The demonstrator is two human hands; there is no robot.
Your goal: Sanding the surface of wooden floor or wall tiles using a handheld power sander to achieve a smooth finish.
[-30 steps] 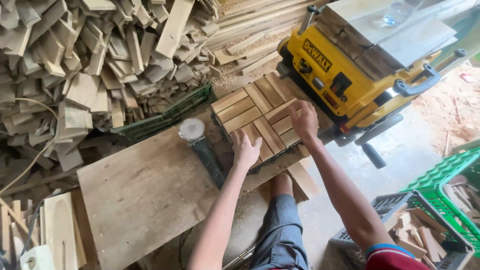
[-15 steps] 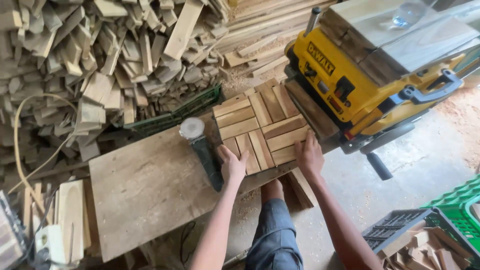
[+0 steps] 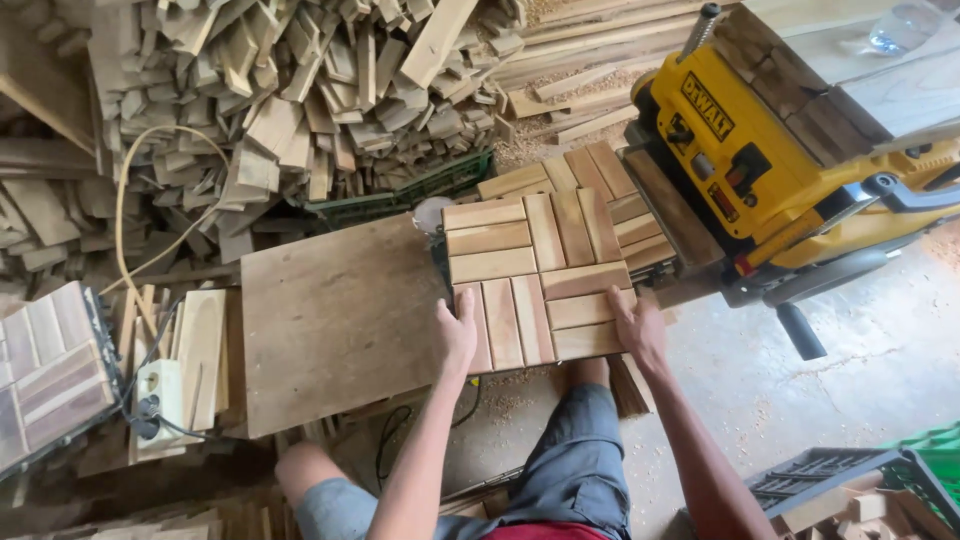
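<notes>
A square wooden slat tile [image 3: 535, 275] is lifted above the plywood board [image 3: 335, 320], held by both hands at its near edge. My left hand [image 3: 457, 335] grips the tile's near left corner. My right hand [image 3: 637, 328] grips its near right corner. A second slat tile [image 3: 620, 195] lies behind it, next to the yellow thickness planer [image 3: 760, 150]. A sander that stood on the board is mostly hidden under the lifted tile.
A large heap of wood offcuts [image 3: 280, 100] fills the back left, with a green crate [image 3: 400, 195] at its foot. Another slat tile [image 3: 45, 365] and a white power strip [image 3: 160, 400] lie at left. Crates with scraps [image 3: 860, 490] stand at right on the sawdust-covered floor.
Both hands have pulled the top slat tile off the stack and toward me. It now covers the sander on the board. The view has shifted right and down.
</notes>
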